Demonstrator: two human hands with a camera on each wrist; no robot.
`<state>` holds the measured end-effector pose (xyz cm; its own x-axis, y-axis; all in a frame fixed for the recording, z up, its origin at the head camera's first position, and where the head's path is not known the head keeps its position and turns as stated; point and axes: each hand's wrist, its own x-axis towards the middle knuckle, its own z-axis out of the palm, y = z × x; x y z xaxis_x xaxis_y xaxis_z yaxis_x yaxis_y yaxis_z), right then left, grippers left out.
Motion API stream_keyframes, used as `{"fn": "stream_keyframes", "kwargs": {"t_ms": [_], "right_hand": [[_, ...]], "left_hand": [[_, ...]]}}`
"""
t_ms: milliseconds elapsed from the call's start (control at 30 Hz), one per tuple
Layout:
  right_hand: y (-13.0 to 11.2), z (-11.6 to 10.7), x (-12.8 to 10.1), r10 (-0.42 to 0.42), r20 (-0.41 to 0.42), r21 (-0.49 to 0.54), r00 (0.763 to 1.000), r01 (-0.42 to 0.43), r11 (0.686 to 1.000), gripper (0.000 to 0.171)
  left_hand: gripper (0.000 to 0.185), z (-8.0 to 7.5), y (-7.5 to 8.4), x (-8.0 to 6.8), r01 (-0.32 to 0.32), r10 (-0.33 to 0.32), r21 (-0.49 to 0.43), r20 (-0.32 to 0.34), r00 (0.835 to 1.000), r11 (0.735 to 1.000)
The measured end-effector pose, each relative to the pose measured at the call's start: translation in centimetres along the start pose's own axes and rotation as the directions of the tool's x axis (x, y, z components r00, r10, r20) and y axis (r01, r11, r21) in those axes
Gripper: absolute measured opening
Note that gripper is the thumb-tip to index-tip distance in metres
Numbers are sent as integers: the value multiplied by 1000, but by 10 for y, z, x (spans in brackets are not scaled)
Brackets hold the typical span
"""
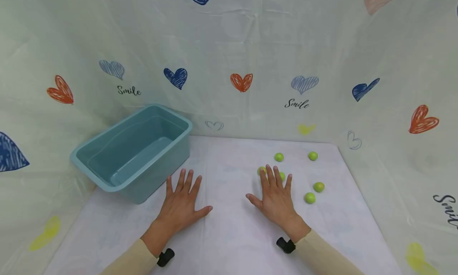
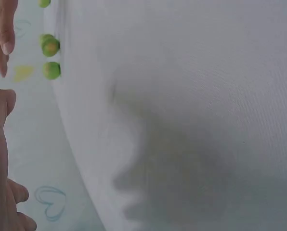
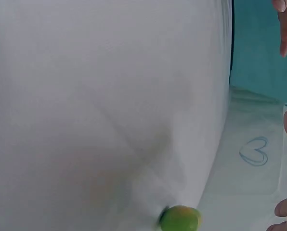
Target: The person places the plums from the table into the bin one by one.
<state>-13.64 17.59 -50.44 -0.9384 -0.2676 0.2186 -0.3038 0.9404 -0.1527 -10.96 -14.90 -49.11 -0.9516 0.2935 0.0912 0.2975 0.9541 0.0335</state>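
My left hand [image 1: 181,204] is held palm down with its fingers spread, just right of a blue-green plastic tub [image 1: 157,161], and holds nothing. Likewise spread and palm down, my right hand [image 1: 276,201] hovers by several small green limes. Its fingertips overlap two of them in the head view, one lime [image 1: 262,170] at the index finger and another lime [image 1: 282,176] by the ring finger. Further right are a lime [image 1: 309,197] and a lime [image 1: 319,186]. Behind the hand sit a lime [image 1: 279,157] and a lime [image 1: 313,155]. In the right wrist view one lime [image 3: 180,219] shows low down.
A white cloth [image 1: 229,235] covers the table. Behind and around it hangs a pale curtain [image 1: 272,48] printed with hearts and the word Smile. The tub stands at the back left, its inside bare. Each wrist wears a small black camera.
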Motion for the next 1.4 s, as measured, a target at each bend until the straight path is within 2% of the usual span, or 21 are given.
{"fn": "stream_keyframes", "kwargs": {"t_ms": [133,267,367,500,567,633,700,833,933,1000,1100,1167,1267,1400], "right_hand": [[-3,-4,10,-35,-24,-5,999,34,999,96],[-10,-12,29,-82,-25,-14,996,82,997,92],[-17,-18,46,-115,-21,-19,993,114,993,90],[-30,-25,65,-168,-29,-33,985,167,985,89],[-38,-27,72,-195,-29,-38,980,194,980,89],[-45,-29,78,-218,-23,-45,976,217,975,89],[-53,-30,82,-231,-8,-41,973,231,972,88],[-67,-31,92,-261,15,-50,965,261,964,89],[-75,-31,100,-274,18,-80,962,275,958,89],[-79,-30,105,-277,17,-100,961,277,956,90],[-83,-28,112,-281,17,-107,960,281,954,90],[-86,-26,114,-288,14,-103,958,288,952,89],[-88,-25,116,-295,14,-96,955,295,951,89],[-89,-24,117,-292,28,-94,956,294,951,90]], "left_hand": [[102,-19,-1,-13,1,-3,-33,-48,999,999],[99,-49,-8,-31,9,-17,-82,-99,995,997],[96,-73,-20,-43,24,-38,-96,-147,988,995],[92,-98,-47,-53,80,-101,-103,-220,970,991],[89,-108,-68,-56,127,-152,-113,-254,955,985],[85,-115,-91,-56,189,-213,-116,-250,944,975],[83,-117,-113,-56,248,-271,-124,-236,933,961],[94,-112,-145,-58,385,-403,-156,-111,908,910],[102,-104,-150,-60,444,-462,-193,-56,885,875],[104,-97,-149,-60,454,-476,-224,-49,878,862],[103,-91,-145,-58,439,-470,-262,-67,880,859],[103,-89,-144,-57,424,-457,-259,-80,886,868],[99,-87,-141,-55,380,-412,-221,-117,904,898],[83,-84,-138,-53,312,-337,-165,-153,929,935]]}}
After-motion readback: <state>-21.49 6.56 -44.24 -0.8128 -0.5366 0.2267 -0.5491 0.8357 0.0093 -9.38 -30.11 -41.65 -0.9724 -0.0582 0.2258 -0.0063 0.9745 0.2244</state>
